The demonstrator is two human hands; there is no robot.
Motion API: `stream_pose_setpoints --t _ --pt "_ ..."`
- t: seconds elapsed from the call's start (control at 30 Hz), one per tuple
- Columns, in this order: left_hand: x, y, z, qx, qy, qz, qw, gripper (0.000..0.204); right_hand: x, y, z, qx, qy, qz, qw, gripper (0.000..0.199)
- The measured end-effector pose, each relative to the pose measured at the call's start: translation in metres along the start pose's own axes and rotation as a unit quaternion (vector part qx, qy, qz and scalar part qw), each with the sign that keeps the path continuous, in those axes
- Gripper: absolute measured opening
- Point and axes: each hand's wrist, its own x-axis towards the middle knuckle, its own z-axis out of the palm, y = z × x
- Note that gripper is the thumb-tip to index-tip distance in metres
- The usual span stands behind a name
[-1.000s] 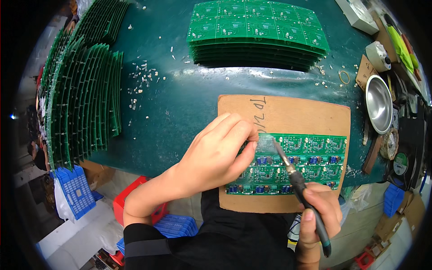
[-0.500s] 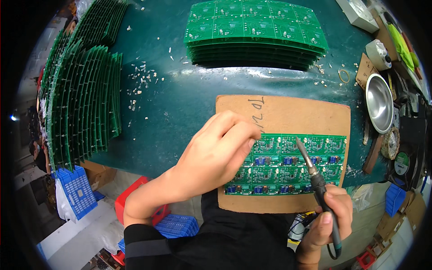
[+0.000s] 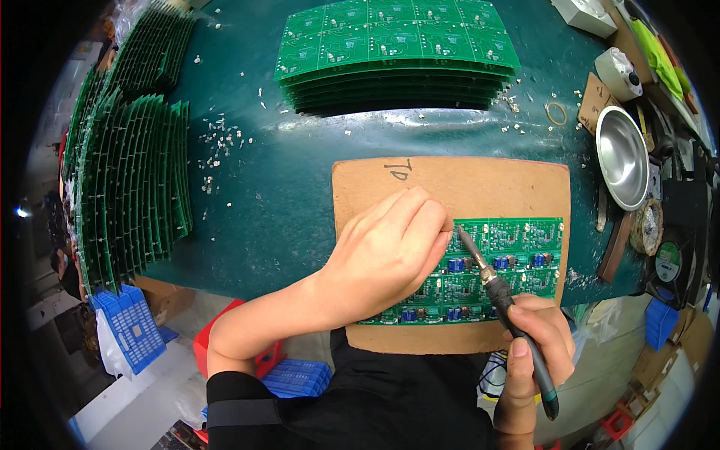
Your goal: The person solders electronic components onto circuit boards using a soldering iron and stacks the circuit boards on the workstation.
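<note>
have a green circuit panel (image 3: 525, 236) flat on a brown board (image 3: 480, 180), partly hidden under the left hand (image 3: 390, 259) and ending behind the right hand (image 3: 551, 337). grip a soldering iron (image 3: 499, 292) in the right hand, slanting it across the panel, with tip just beside the left fingertips (image 3: 442, 225). pinch left thumb and forefinger together at the panel's far edge; cannot make out anything caught between them. see beyond both hands a stack of flat green boards (image 3: 397, 45) on the teal bench (image 3: 277, 225). find small pale parts (image 3: 217, 163) scattered left of the left hand, and, farther out, rows of upright green boards (image 3: 139, 180). spot a rubber band (image 3: 548, 111) beyond the right hand, and a metal bowl (image 3: 624, 154) farther right.
</note>
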Motion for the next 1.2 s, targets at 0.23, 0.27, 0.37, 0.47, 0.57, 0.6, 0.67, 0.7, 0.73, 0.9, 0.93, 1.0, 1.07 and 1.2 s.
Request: stream_pose_setpoints --t 0.23,0.27,0.37,0.47,0.57,0.6,0.67,0.7,0.73,0.9,0.93,1.0,1.07,1.2 --pt "0.002 0.003 -0.007 -0.007 0.017 0.011 1.000 0.019 -0.004 0.000 -0.016 -0.032 0.046 -0.027 0.998 0.026" --pt "0.003 0.006 -0.012 0.007 0.010 0.010 1.000 0.019 -0.005 0.002 -0.022 -0.034 0.056 -0.025 0.998 0.028" --pt "0.007 0.018 -0.016 -0.037 -0.026 -0.051 0.998 0.019 -0.006 0.005 -0.030 -0.017 0.085 -0.004 0.996 0.029" --pt "0.016 0.026 0.001 -0.073 -0.003 -0.069 0.995 0.021 -0.005 0.008 -0.034 -0.028 0.072 0.007 0.997 0.029" --pt "0.021 0.019 0.018 -0.044 0.004 0.007 0.999 0.021 -0.004 0.007 -0.032 -0.011 0.060 0.032 0.998 0.028" --pt "0.022 0.017 0.021 -0.044 0.003 0.007 0.999 0.021 -0.003 0.009 -0.032 -0.011 0.061 0.032 0.998 0.028" --pt "0.025 0.015 0.025 -0.041 -0.017 0.011 0.999 0.020 -0.001 0.012 -0.033 -0.008 0.048 0.025 0.999 0.028" --pt "0.026 0.015 0.025 -0.041 -0.019 0.012 0.999 0.020 -0.001 0.012 -0.033 -0.007 0.049 0.027 0.998 0.028" --pt "0.027 0.016 0.025 -0.035 -0.024 0.013 0.999 0.019 0.000 0.012 -0.033 -0.006 0.045 0.029 0.999 0.028" --pt "0.030 0.019 0.024 -0.007 -0.026 0.022 0.999 0.017 0.003 0.011 -0.037 0.003 0.025 0.026 0.999 0.027" --pt "0.030 0.021 0.023 -0.011 -0.033 0.012 0.999 0.017 0.003 0.011 -0.037 0.000 0.034 0.020 0.999 0.027" --pt "0.030 0.023 0.021 -0.015 -0.039 0.003 0.999 0.016 0.001 0.014 -0.040 -0.003 0.043 0.013 0.999 0.027" --pt "0.030 0.025 0.014 -0.044 -0.018 -0.010 0.999 0.017 -0.003 0.017 -0.049 -0.014 0.109 -0.002 0.994 0.027" --pt "0.038 0.043 0.002 -0.039 -0.077 -0.075 0.993 0.017 -0.004 0.022 -0.060 -0.037 0.145 0.006 0.989 0.034"
